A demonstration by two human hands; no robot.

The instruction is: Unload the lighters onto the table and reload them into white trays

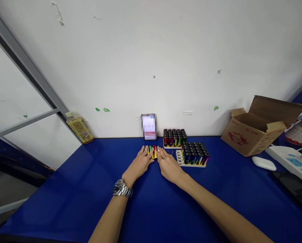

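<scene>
A small row of coloured lighters (pixel 153 151) lies on the blue table (pixel 90 189) just in front of a phone. My left hand (pixel 139 164), with a steel watch on its wrist, presses against the row's left end. My right hand (pixel 169 165) presses against its right end, so both hands squeeze the lighters together. To the right stand two white trays of upright lighters: a full one (pixel 174 137) by the wall and a partly filled one (pixel 194 154) nearer me, with empty slots at its left.
A phone (pixel 149 127) leans on the white wall. A yellow drink bottle (pixel 79 128) stands at the back left. At the right are an open cardboard box (pixel 257 130), a white mouse (pixel 263 163) and a power strip (pixel 293 164).
</scene>
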